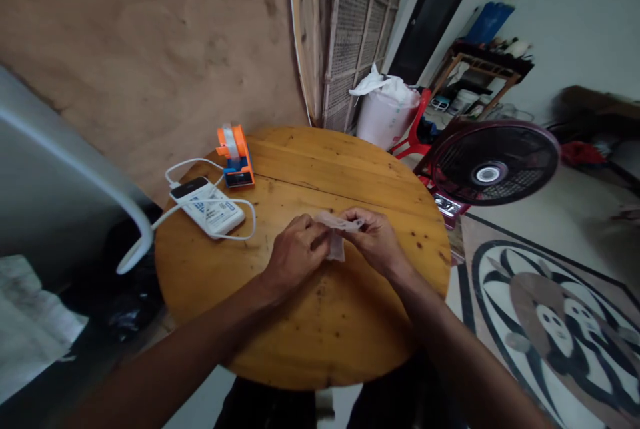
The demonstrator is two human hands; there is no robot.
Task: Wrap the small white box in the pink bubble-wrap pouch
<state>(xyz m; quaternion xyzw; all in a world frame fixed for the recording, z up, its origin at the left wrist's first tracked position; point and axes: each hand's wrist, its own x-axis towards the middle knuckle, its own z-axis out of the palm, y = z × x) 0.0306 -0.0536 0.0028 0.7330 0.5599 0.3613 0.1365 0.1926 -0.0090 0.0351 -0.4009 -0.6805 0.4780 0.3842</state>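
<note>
From where I stand, the person's left hand (297, 249) is curled tight, thumb and fingers pinching one side of a crumpled strip of translucent whitish film (337, 249). The right hand (373, 239) has the other side between thumb and fingertips, so the strip spans the gap, with a flat tail hanging between the hands. Whether it is a bag or loose film I can't tell. Two opposed pinches seem to suit something this limp: each hand steadies what the other works. Both hands are over the middle of the round, varnished yellow-brown wooden table (300, 162).

Taking the hands as the dial's centre and twelve as straight ahead, an orange-and-blue plastic tape dispenser (244, 166) stands at ten o'clock, probably put there to be handy yet clear of the elbows. At nine lies a white, blocky power bank (215, 212) with a dark glossy panel, a thin white cable (255, 219) plugged in and looped around it.

Beyond the table, a stuffed white sack (385, 112) stands at one o'clock. A dark maroon round-caged fan (520, 156) is at two, facing this way, presumably for the breeze. A panda-patterned floor panel (555, 329) spreads at four.
</note>
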